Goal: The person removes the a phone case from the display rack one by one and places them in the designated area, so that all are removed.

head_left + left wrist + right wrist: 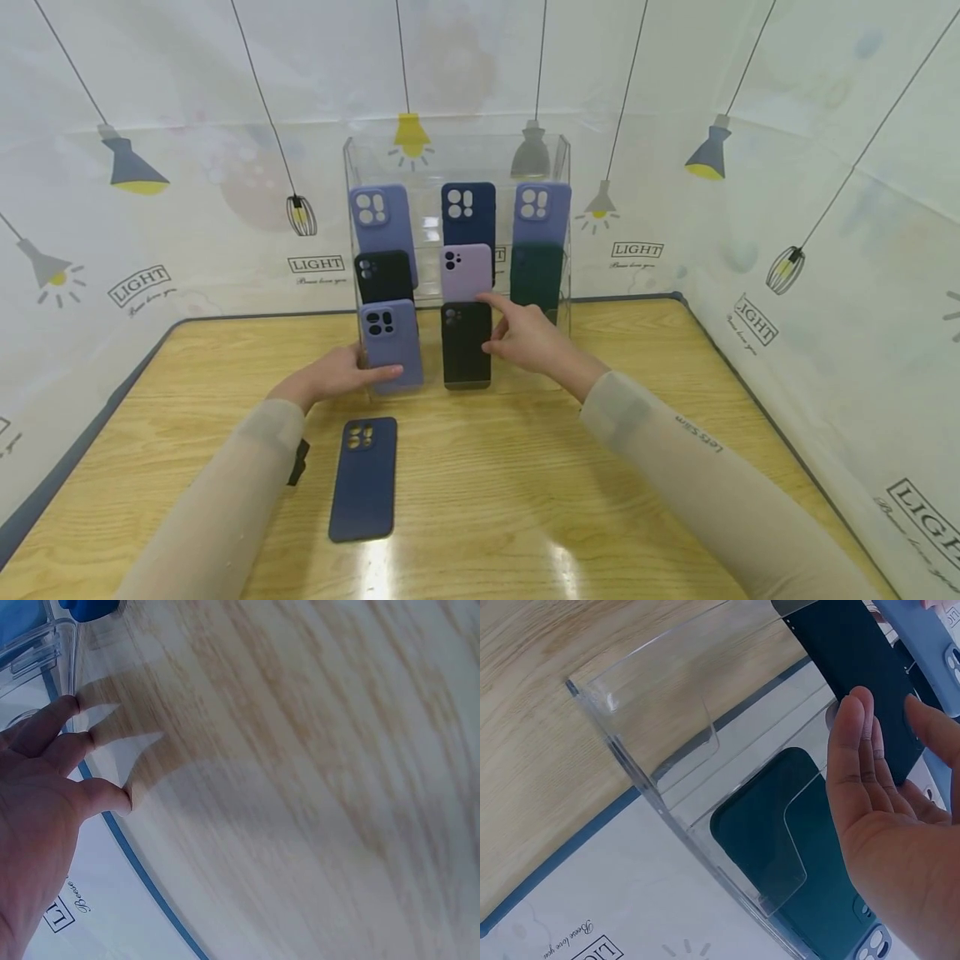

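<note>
A clear display stand point(431, 387) holds several phone cases in tiers. My left hand point(336, 375) grips its lower left side. The thumb lies across the front of a lavender phone case point(397, 342), and in the left wrist view the fingers point(49, 739) reach the stand's clear edge. In the bottom middle slot stands a black phone case point(467, 350), held by my right hand point(532, 337) at its upper right. One fingertip is at its top edge, just below a pale lilac case point(467, 271). Fingers and thumb also lie about the black case point(847, 660) in the right wrist view.
A dark blue phone case point(363, 479) lies on the wooden table point(525, 500) in front of the stand. Higher slots hold lavender cases point(542, 212), another dark blue case point(468, 217) and a dark green case point(536, 275). Printed wall sheets point(247, 150) enclose the table.
</note>
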`<control>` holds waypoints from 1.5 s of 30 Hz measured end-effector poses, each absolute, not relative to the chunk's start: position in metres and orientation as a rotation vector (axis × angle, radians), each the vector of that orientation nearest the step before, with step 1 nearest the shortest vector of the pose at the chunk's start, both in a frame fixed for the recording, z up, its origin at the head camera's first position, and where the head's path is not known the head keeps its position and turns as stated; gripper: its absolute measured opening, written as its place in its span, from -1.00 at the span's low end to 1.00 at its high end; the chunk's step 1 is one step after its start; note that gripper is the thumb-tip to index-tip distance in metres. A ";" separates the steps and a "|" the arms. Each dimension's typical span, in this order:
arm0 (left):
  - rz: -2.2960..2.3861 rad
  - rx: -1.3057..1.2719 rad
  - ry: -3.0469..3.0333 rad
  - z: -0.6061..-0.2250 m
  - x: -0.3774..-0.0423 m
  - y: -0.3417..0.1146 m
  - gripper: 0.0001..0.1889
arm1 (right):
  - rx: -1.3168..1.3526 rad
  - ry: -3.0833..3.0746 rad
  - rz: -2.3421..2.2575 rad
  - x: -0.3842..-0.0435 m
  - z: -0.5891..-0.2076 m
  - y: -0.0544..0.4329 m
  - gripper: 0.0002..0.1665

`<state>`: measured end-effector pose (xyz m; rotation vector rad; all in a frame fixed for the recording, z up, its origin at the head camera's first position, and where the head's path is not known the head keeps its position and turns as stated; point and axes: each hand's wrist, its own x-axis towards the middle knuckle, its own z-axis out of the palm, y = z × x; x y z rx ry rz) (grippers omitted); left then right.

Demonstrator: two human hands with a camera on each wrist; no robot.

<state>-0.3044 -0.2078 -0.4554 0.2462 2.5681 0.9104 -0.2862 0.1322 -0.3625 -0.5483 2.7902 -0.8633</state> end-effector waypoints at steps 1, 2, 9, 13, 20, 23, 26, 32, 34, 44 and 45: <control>0.909 0.246 2.567 -0.455 -0.304 -0.208 0.23 | -0.551 2.792 -0.860 -0.287 -0.363 0.133 -0.03; 0.907 0.245 2.568 -0.455 -0.304 -0.208 0.23 | -0.553 2.794 -0.858 -0.287 -0.364 0.133 -0.03; 0.898 0.235 2.566 -0.453 -0.304 -0.207 0.23 | -0.598 2.825 -0.847 -0.287 -0.366 0.134 -0.04; 0.894 0.236 2.569 -0.451 -0.302 -0.206 0.23 | -0.615 2.837 -0.862 -0.286 -0.368 0.135 -0.08; 0.889 0.236 2.574 -0.451 -0.302 -0.206 0.22 | -0.626 2.883 -0.871 -0.284 -0.373 0.135 -0.13; 0.888 0.241 2.576 -0.451 -0.302 -0.206 0.22 | -0.619 2.894 -0.908 -0.283 -0.377 0.135 -0.16; 0.893 0.243 2.576 -0.450 -0.301 -0.206 0.21 | -0.636 2.904 -0.945 -0.283 -0.382 0.134 -0.19; 0.888 0.260 2.579 -0.448 -0.300 -0.205 0.21 | -0.714 2.937 -0.968 -0.280 -0.393 0.134 -0.16; 0.888 0.260 2.580 -0.448 -0.299 -0.205 0.21 | -0.708 2.951 -0.955 -0.279 -0.397 0.134 -0.14; 0.912 0.255 2.576 -0.452 -0.302 -0.205 0.17 | -0.681 2.959 -1.030 -0.276 -0.420 0.133 0.01; 0.912 0.255 2.576 -0.453 -0.302 -0.205 0.16 | -0.683 2.958 -1.048 -0.276 -0.422 0.132 0.02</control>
